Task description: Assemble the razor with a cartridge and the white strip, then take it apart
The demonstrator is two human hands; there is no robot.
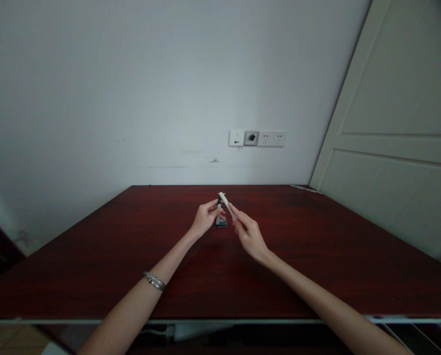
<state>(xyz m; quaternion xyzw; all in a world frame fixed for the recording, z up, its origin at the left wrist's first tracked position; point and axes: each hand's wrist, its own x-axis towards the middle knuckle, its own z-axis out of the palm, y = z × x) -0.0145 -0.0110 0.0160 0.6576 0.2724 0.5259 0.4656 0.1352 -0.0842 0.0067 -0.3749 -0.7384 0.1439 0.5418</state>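
Note:
My left hand (205, 218) pinches a small upright grey-and-black object (219, 212) over the middle of the table; its kind is too small to tell. At its foot is a flat teal piece with a clear edge (221, 224); whether it is part of the same object I cannot make out. My right hand (249, 233) is closed on the lower end of a slim white bar (225, 202), tilted up to the left. The bar's upper end meets or overlaps the top of the grey-and-black object. Fingers hide parts of both things.
The dark red wooden table (113, 246) reaches back to a white wall with a socket panel (272, 139). A pale panelled door (390, 192) stands along the right. Below the front edge is an open shelf (272, 337) with a white item (194, 331) in it.

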